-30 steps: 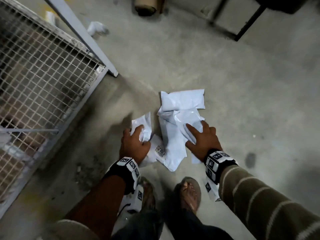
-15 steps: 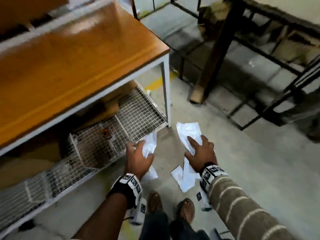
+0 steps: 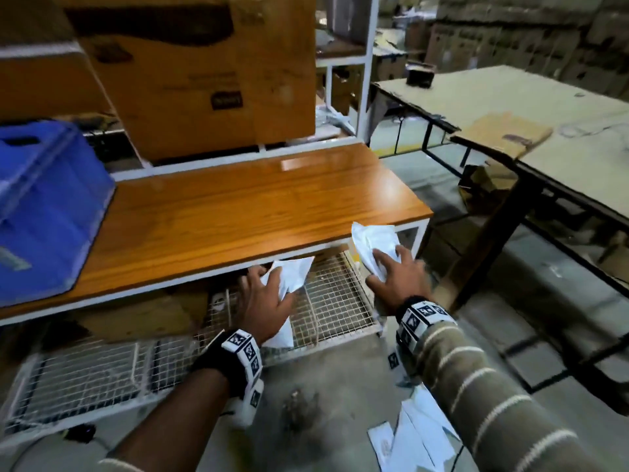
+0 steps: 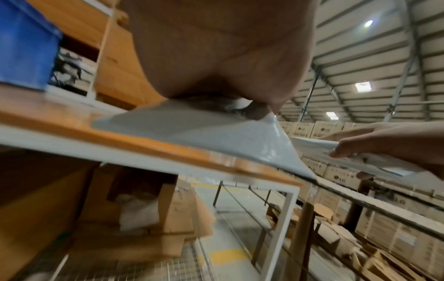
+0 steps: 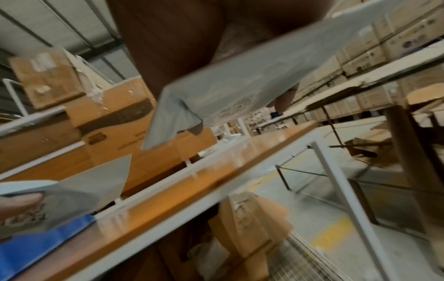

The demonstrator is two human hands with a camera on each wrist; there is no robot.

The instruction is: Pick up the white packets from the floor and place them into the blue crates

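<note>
My left hand grips a white packet just below the front edge of the wooden shelf; in the left wrist view that packet juts out from under my palm. My right hand grips a bunch of white packets near the shelf's right corner, and the right wrist view shows them folded under my fingers. A blue crate stands on the shelf at the far left. More white packets lie on the floor by my right forearm.
A large cardboard box stands on the rack behind the shelf. Beneath the shelf is a wire mesh rack with flattened cardboard. A long table runs along the right, with concrete floor between.
I have risen from the floor with packets in both hands. The view has swung up from the concrete to the shelf, and the blue crate has come into sight on the left.
</note>
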